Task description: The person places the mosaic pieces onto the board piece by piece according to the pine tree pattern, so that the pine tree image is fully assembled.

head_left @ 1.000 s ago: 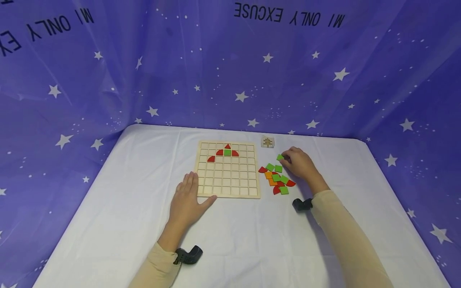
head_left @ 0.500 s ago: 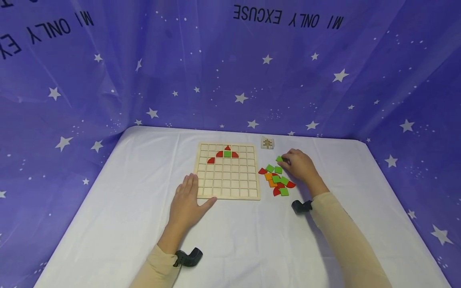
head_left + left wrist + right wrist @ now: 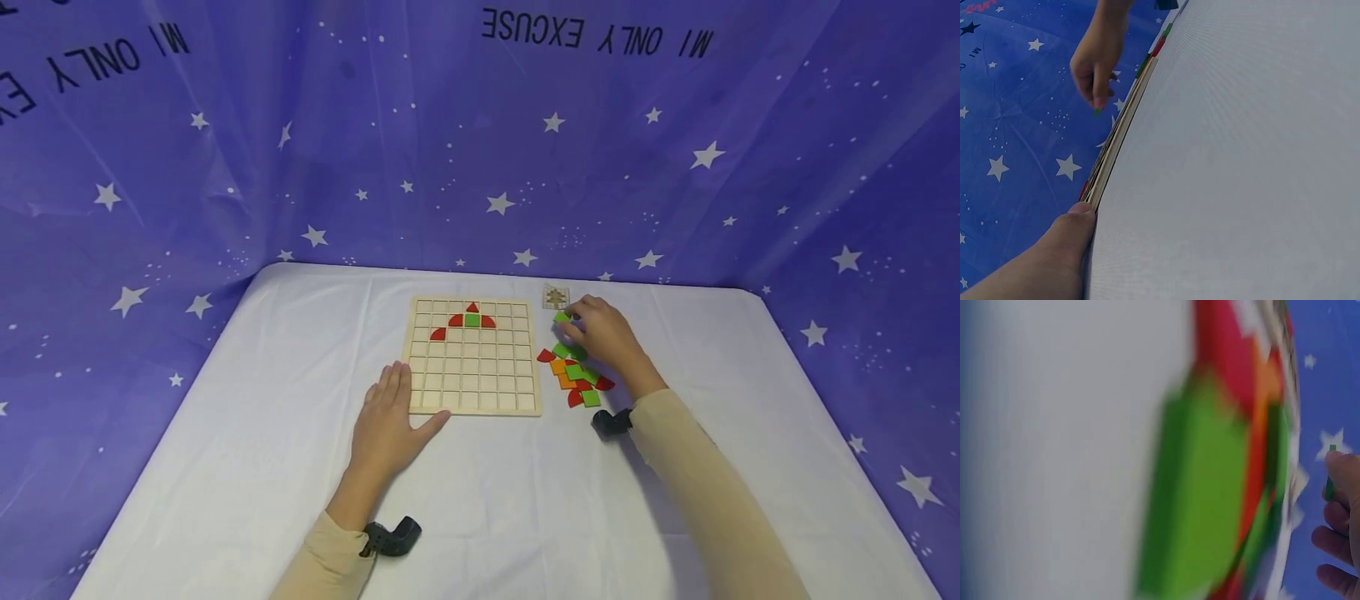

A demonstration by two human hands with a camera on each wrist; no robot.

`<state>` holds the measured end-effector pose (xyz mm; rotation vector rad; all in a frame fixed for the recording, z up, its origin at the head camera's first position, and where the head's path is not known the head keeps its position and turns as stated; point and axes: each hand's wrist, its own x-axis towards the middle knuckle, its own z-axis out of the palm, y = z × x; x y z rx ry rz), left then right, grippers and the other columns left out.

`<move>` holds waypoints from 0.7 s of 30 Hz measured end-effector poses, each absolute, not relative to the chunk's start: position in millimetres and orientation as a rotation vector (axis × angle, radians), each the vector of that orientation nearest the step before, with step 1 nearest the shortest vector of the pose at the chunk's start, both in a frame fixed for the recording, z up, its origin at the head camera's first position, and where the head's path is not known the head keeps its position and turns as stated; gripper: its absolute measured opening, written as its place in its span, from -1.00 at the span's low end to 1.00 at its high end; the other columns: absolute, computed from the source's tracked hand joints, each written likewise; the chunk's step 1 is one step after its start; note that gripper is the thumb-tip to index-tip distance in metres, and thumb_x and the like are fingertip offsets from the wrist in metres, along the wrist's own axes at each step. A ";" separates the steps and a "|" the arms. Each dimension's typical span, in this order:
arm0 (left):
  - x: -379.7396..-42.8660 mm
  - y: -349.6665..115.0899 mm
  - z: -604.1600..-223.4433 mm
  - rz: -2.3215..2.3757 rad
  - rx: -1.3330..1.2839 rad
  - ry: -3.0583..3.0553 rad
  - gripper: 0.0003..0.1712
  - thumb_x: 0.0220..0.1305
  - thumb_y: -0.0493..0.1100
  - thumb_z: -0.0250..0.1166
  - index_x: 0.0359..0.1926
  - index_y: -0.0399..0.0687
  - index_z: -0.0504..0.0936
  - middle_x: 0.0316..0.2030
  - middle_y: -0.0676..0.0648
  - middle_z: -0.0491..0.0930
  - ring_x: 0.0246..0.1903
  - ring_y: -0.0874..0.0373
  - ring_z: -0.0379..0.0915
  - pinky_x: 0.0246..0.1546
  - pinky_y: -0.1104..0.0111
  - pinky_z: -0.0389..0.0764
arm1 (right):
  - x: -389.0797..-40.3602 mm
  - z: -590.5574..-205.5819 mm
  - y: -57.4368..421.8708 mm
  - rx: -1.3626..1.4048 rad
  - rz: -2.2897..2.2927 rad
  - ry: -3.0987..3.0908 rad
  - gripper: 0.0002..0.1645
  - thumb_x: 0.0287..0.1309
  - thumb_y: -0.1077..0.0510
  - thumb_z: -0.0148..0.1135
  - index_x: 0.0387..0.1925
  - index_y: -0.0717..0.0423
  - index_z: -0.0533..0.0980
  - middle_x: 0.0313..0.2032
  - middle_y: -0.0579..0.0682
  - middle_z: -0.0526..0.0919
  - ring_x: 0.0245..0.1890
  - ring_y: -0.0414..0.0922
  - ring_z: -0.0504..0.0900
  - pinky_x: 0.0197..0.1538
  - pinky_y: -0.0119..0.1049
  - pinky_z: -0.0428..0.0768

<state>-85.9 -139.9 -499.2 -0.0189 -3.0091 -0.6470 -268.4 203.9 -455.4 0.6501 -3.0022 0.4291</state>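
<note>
Green tile is pinched between thumb and fingers of right hand, held above desk near small patterned card. Gridded wooden board is touched at left edge and near-left corner by left hand, fingers straight, thumb spread, no grip taken. Five red and green pieces are set in board's far cells. Loose red, orange and green tiles are heaped right of board.
</note>
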 end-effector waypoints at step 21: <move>-86.5 -142.3 -501.8 -0.626 -0.031 -3.004 0.25 0.21 0.54 0.07 0.55 -0.29 -0.05 0.55 -0.26 -0.03 0.57 -0.13 -0.16 0.54 -0.01 0.01 | -260.5 -443.9 55.0 1.166 0.266 -2.904 -0.59 0.34 -0.16 0.19 -0.01 0.02 0.63 -0.13 -0.07 0.62 -0.15 -0.11 0.58 -0.04 -0.16 0.61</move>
